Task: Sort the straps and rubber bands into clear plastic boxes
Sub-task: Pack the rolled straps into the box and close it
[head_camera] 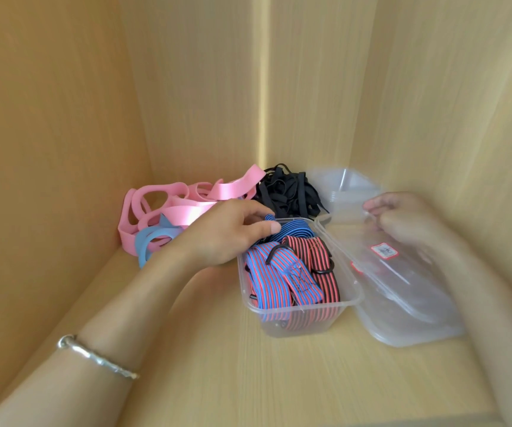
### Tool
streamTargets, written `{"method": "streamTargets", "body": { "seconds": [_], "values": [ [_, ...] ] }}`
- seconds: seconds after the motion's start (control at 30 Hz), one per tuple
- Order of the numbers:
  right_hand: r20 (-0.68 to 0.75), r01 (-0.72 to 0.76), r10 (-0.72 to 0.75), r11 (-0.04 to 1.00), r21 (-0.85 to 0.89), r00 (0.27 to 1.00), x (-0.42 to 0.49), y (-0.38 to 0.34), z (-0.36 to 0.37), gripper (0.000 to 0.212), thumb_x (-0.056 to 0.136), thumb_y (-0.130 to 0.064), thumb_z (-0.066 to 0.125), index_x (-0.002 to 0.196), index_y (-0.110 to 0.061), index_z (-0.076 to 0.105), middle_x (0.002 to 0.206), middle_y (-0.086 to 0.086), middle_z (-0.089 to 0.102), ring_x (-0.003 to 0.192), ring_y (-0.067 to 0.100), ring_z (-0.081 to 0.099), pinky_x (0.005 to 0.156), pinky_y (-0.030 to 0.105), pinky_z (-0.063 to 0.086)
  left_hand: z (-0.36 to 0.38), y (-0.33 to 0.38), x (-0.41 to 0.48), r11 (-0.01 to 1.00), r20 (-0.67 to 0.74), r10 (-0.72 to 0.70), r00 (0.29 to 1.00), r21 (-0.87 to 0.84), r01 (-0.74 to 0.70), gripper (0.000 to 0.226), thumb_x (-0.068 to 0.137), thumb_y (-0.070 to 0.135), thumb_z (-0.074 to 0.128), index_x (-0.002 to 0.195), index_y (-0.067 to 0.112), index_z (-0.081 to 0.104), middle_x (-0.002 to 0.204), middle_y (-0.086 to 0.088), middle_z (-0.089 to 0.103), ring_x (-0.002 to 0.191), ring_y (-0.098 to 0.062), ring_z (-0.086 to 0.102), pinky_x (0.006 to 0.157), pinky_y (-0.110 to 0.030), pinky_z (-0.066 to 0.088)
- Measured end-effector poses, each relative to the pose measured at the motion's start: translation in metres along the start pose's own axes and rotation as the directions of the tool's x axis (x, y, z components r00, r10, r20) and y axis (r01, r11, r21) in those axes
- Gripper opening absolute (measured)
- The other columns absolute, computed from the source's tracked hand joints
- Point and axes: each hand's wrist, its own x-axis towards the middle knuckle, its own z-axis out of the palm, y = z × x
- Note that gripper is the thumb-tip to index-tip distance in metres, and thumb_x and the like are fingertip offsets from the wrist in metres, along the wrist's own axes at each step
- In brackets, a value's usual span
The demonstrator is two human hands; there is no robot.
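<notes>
While left hand pinches strap, box lengthwise near-to-far

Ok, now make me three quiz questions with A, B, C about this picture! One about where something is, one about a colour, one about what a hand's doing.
1. Where are the striped straps? A hanging on a hook; B in the clear box; C in a drawer.
2. What colour are the bands piled right behind that box? A green; B white; C black.
3. What is the right hand doing? A holding the clear lid; B waving in the air; C making an empty fist.
Answers: 1 B, they lie packed inside its walls. 2 C, a dark tangle sits in the corner. 3 A, its fingers pinch the lid's edge.
</notes>
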Motion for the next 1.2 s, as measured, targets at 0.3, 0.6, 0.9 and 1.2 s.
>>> {"method": "streamTargets", "body": {
  "seconds": [0.3,0.6,0.9,1.2],
  "values": [
    [0.044,0.346,-0.345,0.938,-0.021,0.938,-0.028,-0.036,0.025,0.028,0.093,-0.013,0.055,0.086,-0.038,0.066,0.090,-0.020,0.065,0.083,-0.002,0.061,0.069,0.015,0.043,-0.003,-0.004,0.000,0.976,0.037,0.176,0.984,0.120,-0.179,0.020,0.085,0.017,0.071,0.105,0.017,0.073,0.085,0.018,0.069,0.071,0.008,0.057,0.076,-0.016,0.046],
    [0.507,0.551,-0.542,0.821,0.148,0.671,-0.062,-0.059,0.038,0.018,0.077,-0.037,0.072,0.091,-0.026,0.070,0.083,-0.009,0.066,0.072,-0.005,0.051,0.065,0.007,0.037,-0.007,-0.008,0.000,0.875,0.029,0.360,0.932,0.335,-0.349,0.020,0.079,0.033,0.067,0.098,0.031,0.073,0.071,0.021,0.058,0.068,0.006,0.052,0.065,-0.037,0.048],
    [0.613,0.554,-0.535,0.812,0.183,0.581,-0.056,-0.054,0.030,0.034,0.064,-0.053,0.072,0.097,-0.043,0.072,0.106,-0.012,0.062,0.104,0.011,0.057,0.094,0.036,0.043,-0.005,-0.012,-0.001,0.933,0.019,0.294,0.956,0.212,-0.291,0.028,0.079,0.035,0.069,0.105,0.026,0.074,0.092,0.007,0.073,0.086,-0.014,0.066,0.077,-0.041,0.052],
    [0.695,0.552,-0.502,0.814,0.179,0.514,-0.062,-0.051,0.019,0.061,0.050,-0.044,0.084,0.106,-0.058,0.064,0.118,-0.031,0.053,0.122,-0.010,0.046,0.100,0.005,0.031,-0.003,-0.016,0.000,0.936,-0.063,0.268,0.961,0.253,-0.244,0.018,0.082,0.039,0.072,0.099,0.037,0.067,0.079,0.007,0.071,0.068,-0.016,0.059,0.070,-0.037,0.049]
  ]
}}
